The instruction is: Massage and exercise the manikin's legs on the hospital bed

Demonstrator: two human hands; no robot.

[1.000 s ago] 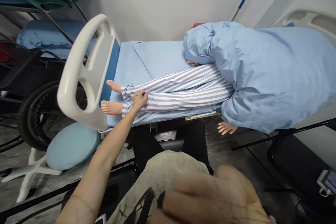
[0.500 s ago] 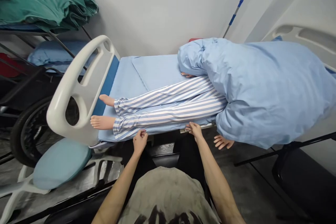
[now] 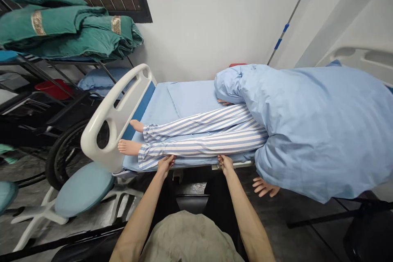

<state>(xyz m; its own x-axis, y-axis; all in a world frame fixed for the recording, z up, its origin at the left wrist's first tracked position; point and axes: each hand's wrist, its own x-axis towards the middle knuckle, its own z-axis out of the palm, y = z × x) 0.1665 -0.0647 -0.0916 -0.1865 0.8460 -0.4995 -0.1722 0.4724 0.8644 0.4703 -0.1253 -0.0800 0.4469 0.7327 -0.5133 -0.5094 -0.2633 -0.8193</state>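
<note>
Along the near edge of the mattress, the left hand and right hand sit curled at the blue sheet, just below the mannequin's striped trousers; whether either hand grips cannot be determined.

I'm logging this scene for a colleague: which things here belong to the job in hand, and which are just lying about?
Job: left hand; right hand; mannequin's striped pyjama trousers; blue bed sheet; blue cloth cover.

Lying about: folded green blankets; wheelchair wheel; round blue stool seat.
</note>
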